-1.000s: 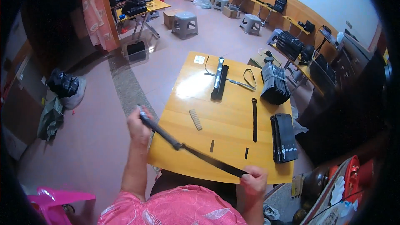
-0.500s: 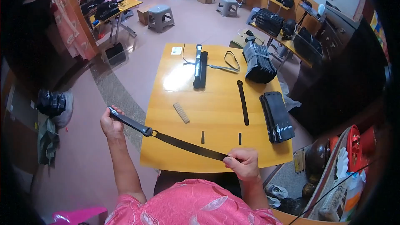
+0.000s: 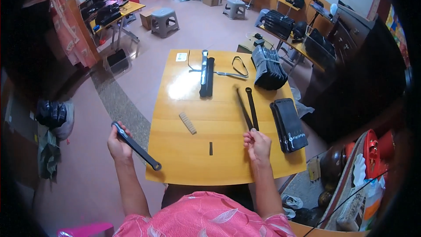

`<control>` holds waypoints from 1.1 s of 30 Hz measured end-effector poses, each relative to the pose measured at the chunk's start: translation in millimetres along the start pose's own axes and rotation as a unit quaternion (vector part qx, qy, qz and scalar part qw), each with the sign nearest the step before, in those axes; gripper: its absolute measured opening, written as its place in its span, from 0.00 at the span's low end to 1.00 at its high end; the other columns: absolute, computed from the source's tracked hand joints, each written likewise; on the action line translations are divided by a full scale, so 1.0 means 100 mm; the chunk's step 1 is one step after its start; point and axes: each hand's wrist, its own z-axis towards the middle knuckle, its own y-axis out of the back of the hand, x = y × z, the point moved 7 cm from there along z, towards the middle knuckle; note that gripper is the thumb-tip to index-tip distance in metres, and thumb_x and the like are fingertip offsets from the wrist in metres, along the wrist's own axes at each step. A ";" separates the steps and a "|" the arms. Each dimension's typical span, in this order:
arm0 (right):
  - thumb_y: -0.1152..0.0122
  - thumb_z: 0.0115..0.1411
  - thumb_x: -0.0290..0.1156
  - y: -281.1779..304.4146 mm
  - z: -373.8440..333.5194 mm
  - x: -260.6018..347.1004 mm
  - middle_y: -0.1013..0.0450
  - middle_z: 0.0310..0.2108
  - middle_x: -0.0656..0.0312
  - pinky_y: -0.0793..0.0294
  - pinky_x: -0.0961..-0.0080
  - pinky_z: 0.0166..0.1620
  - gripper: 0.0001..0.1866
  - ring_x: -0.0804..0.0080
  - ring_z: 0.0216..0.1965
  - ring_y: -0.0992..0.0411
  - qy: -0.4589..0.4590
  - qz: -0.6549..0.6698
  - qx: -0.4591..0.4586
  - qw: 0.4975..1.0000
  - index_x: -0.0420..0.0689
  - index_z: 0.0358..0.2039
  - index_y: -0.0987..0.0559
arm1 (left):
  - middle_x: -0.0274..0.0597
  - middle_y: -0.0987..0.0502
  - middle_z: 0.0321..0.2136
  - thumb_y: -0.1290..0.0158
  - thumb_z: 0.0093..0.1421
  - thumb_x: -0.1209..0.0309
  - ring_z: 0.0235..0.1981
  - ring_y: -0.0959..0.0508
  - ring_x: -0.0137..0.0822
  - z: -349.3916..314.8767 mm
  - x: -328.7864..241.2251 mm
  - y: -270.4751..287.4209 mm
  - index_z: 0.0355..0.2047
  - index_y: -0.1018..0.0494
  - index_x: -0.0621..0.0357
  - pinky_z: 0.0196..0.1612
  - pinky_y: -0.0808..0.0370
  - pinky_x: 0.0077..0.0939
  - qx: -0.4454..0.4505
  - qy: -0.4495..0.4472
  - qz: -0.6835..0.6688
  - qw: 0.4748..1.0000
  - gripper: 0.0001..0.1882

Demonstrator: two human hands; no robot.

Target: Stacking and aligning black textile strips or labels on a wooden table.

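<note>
Black and slim, a band (image 3: pixel 139 149) with an eyelet at its lower end slants down from the person's left grip (image 3: pixel 120 144), which is closed around its upper part beyond the counter's left edge; the eyelet end reaches over the near left corner. The right grip (image 3: pixel 258 145) pinches a dark strip (image 3: pixel 243 109) between thumb and fingers above the right part of the counter (image 3: pixel 175 169). That strip leans up and away to the left, its far tip blurred. Just beside it lies an eyelet strap (image 3: pixel 251 106), ring at the far end, its near end partly hidden by the hand.

Between the hands are a short black strip (image 3: pixel 211 149) and, farther off, a tan ribbed piece (image 3: pixel 187 123). Near the right edge sit a flat stack of black pieces (image 3: pixel 289 126) and a bound grey-black bundle (image 3: pixel 269 68). Toward the far edge, two long dark pieces (image 3: pixel 204 77) lie side by side, near a looped strap (image 3: pixel 240 66) and a white label (image 3: pixel 181 57). Past the counter, grey stools (image 3: pixel 165 19) stand on the pinkish floor (image 3: pixel 193 30).
</note>
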 end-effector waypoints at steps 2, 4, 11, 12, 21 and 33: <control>0.47 0.62 0.29 -0.02 0.16 -0.14 0.28 0.24 0.57 0.29 0.83 0.23 0.09 0.77 0.20 0.31 -0.028 -0.002 -0.012 1.000 0.35 0.30 0.27 | 0.35 0.29 0.25 0.56 0.65 0.64 0.25 0.30 0.29 -0.18 0.08 -0.10 0.40 0.30 0.59 0.31 0.32 0.24 0.034 0.015 0.022 0.999 0.12; 0.48 0.62 0.28 -0.01 0.25 -0.20 0.28 0.24 0.57 0.25 0.83 0.25 0.09 0.76 0.22 0.29 -0.028 -0.004 -0.035 0.999 0.34 0.29 0.27 | 0.35 0.29 0.26 0.56 0.64 0.65 0.26 0.30 0.29 -0.34 0.11 -0.20 0.41 0.30 0.60 0.31 0.32 0.24 0.034 0.013 0.028 0.999 0.12; 0.49 0.61 0.26 -0.11 0.36 -0.16 0.29 0.21 0.57 0.27 0.84 0.21 0.10 0.75 0.19 0.29 -0.040 -0.088 -0.004 0.995 0.33 0.25 0.28 | 0.40 0.28 0.28 0.56 0.62 0.72 0.28 0.28 0.30 -0.77 0.26 -0.50 0.42 0.31 0.66 0.33 0.29 0.23 0.125 0.036 0.057 0.990 0.12; 0.49 0.61 0.27 -0.09 0.40 -0.19 0.29 0.20 0.57 0.29 0.84 0.19 0.11 0.76 0.17 0.31 -0.046 -0.100 0.013 0.994 0.34 0.24 0.28 | 0.40 0.28 0.28 0.57 0.61 0.73 0.27 0.28 0.30 -0.88 0.27 -0.59 0.42 0.31 0.66 0.33 0.29 0.23 0.146 0.037 0.083 0.985 0.12; 0.45 0.61 0.41 -0.01 0.04 0.08 0.33 0.14 0.63 0.40 0.83 0.12 0.21 0.80 0.11 0.37 -0.030 -0.330 -0.005 0.944 0.39 0.18 0.29 | 0.33 0.25 0.29 0.48 0.57 0.77 0.31 0.27 0.23 -1.53 0.65 -0.92 0.41 0.27 0.67 0.37 0.30 0.18 0.305 0.059 0.273 0.910 0.11; 0.40 0.59 0.28 -0.65 -1.25 0.03 0.25 0.24 0.65 0.30 0.85 0.25 0.10 0.82 0.22 0.29 -0.034 -0.229 0.260 0.938 0.35 0.36 0.22 | 0.37 0.29 0.31 0.49 0.58 0.75 0.35 0.30 0.27 -2.18 1.04 -1.29 0.39 0.29 0.65 0.39 0.33 0.22 0.507 0.035 0.370 0.778 0.09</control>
